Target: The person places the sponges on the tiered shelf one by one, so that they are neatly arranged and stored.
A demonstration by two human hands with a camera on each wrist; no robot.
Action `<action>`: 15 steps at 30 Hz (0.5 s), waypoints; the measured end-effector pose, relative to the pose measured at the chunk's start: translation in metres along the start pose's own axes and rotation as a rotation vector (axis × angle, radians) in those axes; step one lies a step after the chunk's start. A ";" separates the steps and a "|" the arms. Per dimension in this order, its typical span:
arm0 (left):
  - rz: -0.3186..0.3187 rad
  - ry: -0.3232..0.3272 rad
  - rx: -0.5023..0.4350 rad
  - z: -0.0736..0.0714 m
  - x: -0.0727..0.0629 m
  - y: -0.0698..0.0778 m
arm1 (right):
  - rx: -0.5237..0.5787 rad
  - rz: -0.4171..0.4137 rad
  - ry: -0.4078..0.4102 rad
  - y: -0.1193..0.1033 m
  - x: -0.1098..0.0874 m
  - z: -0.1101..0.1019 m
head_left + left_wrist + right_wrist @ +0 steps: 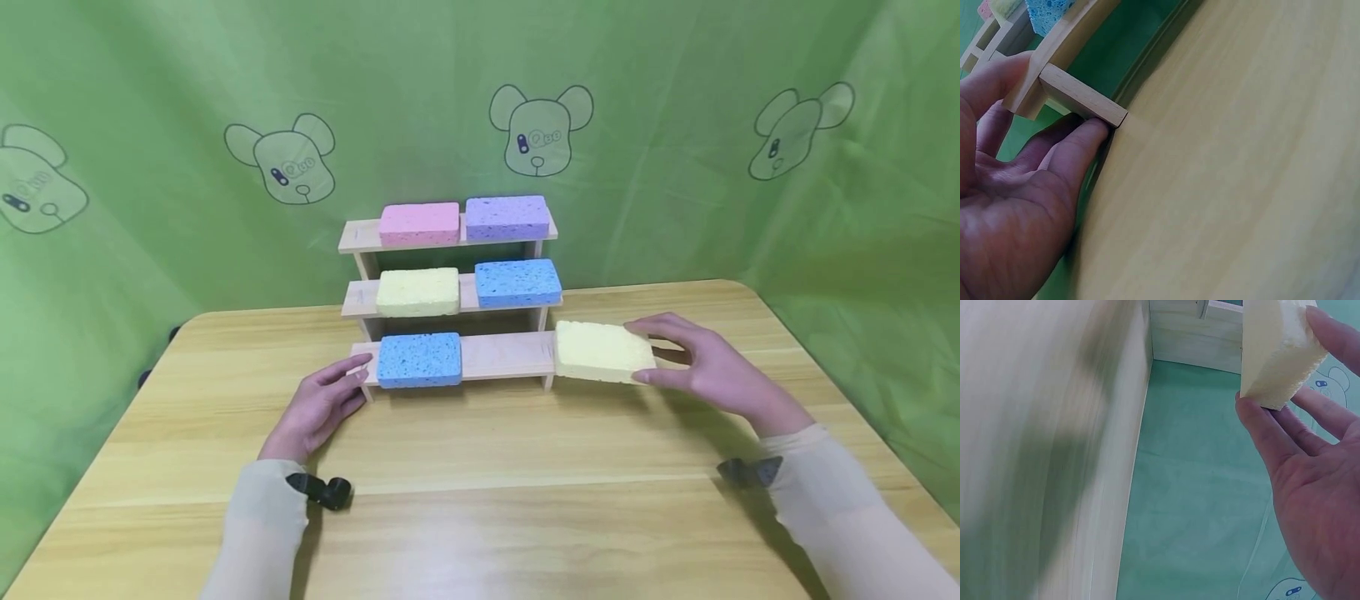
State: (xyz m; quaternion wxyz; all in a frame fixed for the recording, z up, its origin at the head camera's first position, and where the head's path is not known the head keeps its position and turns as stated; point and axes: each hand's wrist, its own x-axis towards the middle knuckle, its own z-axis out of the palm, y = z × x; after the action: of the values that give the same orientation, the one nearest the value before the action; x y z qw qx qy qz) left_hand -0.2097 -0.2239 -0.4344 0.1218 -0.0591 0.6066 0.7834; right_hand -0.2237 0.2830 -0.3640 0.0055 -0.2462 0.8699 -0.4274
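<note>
A three-step wooden rack stands on the table. My left hand grips its lower left end; in the left wrist view fingers lie along the shelf end and a fingertip meets the leg. My right hand pinches a pale yellow sponge by its right end, just off the right end of the bottom step. On that step sits a blue sponge, at the left. The middle step bears a yellow sponge and a blue sponge; the top step has a pink sponge and a purple sponge.
The wooden table spreads out in front of the rack. Behind it and at both sides hangs a green curtain with printed bear heads. Each wrist carries a small black camera mount.
</note>
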 end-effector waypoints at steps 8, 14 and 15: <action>0.000 0.008 -0.016 0.000 0.000 0.000 | 0.031 -0.019 -0.014 -0.004 0.003 0.005; 0.000 0.026 -0.006 0.000 0.000 0.000 | 0.059 -0.032 -0.015 -0.007 0.005 0.012; 0.000 0.033 0.000 0.000 0.000 0.001 | 0.063 -0.036 -0.017 -0.007 0.006 0.013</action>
State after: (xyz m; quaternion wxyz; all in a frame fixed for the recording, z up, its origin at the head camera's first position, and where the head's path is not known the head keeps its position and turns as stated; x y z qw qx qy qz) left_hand -0.2099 -0.2239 -0.4339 0.1120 -0.0721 0.6085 0.7823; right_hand -0.2231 0.2669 -0.3654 0.0131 -0.2652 0.8512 -0.4527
